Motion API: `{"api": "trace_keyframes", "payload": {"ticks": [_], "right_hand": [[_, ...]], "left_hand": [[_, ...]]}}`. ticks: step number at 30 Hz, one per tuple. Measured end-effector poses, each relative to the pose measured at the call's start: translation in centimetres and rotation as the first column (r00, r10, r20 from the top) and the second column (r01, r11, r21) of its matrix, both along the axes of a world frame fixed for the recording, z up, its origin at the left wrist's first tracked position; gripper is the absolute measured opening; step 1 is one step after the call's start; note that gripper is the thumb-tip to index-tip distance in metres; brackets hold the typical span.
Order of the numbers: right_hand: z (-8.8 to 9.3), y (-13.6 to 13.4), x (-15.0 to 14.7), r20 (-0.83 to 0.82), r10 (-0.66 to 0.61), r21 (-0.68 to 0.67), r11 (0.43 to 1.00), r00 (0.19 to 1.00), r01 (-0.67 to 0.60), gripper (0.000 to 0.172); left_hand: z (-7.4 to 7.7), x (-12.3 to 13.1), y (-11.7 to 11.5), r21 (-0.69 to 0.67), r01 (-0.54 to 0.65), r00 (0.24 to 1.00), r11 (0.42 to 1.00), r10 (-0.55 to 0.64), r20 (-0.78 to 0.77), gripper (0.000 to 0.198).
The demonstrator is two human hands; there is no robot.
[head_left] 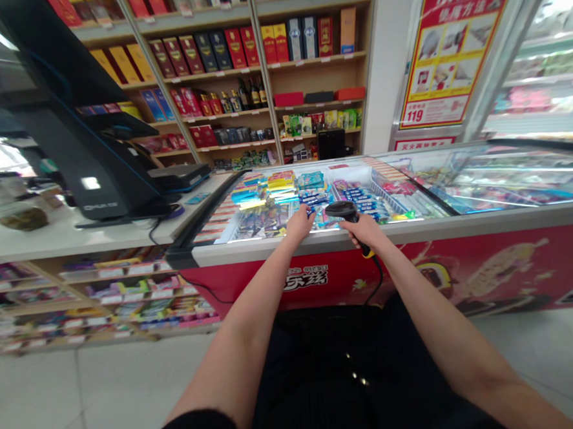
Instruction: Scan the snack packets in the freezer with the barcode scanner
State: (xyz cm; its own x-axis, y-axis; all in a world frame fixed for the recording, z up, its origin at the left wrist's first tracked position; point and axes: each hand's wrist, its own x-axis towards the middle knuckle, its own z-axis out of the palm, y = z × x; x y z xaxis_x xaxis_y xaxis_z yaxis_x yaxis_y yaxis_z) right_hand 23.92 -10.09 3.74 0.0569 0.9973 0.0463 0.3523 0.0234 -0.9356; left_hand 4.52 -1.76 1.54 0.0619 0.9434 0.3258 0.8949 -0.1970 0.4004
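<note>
Now, far left, a black checkout terminal (pixel 94 168) stands on the white bench (pixel 50 238), with shelves of boxed goods (pixel 239 68) on the wall behind it. Just right of the bench is the chest freezer (pixel 413 227): red front, pale rim, glass top, and rows of bright packets (pixel 275 196) under the glass.

Here's the left hand (pixel 301 225), arm stretched out, resting at the freezer's near edge on the glass. The fingers are curled downward over the blue packets. Whether that grip is pinching anything I cannot tell, as the fingertips are too small to read.

Just beside it, slightly right, is the barcode scanner (pixel 340 210). Its black head hangs over the freezer's glass top near the front rim and points towards the left hand. The right hand (pixel 366 233) has its grip wrapped tight round the scanner's yellow-and-black handle, and a black cable (pixel 378 277) drops from the handle down the red front.

Further right, a red poster (pixel 451 42) hangs on the wall, and an upright cooler (pixel 544 63) fills the far edge.
</note>
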Motion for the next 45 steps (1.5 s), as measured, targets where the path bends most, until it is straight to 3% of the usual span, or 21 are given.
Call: {"api": "trace_keyframes", "payload": {"ticks": [8, 19, 28, 32, 36, 45], "right_hand": [[0.0, 0.3, 2.1, -0.074, -0.059, 0.024, 0.998, 0.995, 0.061, 0.019], [-0.3, -0.1, 7.0, -0.214, -0.179, 0.022, 0.982, 0.96, 0.188, 0.021], [-1.0, -0.3, 10.3, -0.275, -0.235, 0.023, 0.968, 0.932, 0.25, 0.023], [-1.1, -0.5, 10.8, -0.302, -0.246, 0.011, 0.965, 0.921, 0.261, 0.023], [-1.4, -0.3, 10.8, -0.301, -0.241, 0.006, 0.967, 0.923, 0.254, 0.022], [-1.6, 0.2, 8.9, -0.249, -0.195, 0.001, 0.979, 0.949, 0.202, 0.023]], "left_hand": [[0.2, 1.9, 1.4, 0.016, 0.106, 0.993, 0.994, -0.106, 0.046, 0.027], [1.7, 10.2, 4.7, 0.117, 0.284, 0.959, 0.951, -0.284, -0.02, 0.027], [2.7, 15.8, 7.7, 0.098, 0.303, 0.953, 0.948, -0.301, -0.028, 0.028], [1.7, 16.1, 8.0, 0.08, 0.253, 0.964, 0.964, -0.245, -0.1, 0.028], [0.8, 15.4, 7.7, 0.148, 0.193, 0.98, 0.97, -0.181, -0.088, 0.034], [2.0, 10.4, 6.0, 0.288, 0.02, 0.999, 0.957, -0.008, -0.04, 0.032]]}}
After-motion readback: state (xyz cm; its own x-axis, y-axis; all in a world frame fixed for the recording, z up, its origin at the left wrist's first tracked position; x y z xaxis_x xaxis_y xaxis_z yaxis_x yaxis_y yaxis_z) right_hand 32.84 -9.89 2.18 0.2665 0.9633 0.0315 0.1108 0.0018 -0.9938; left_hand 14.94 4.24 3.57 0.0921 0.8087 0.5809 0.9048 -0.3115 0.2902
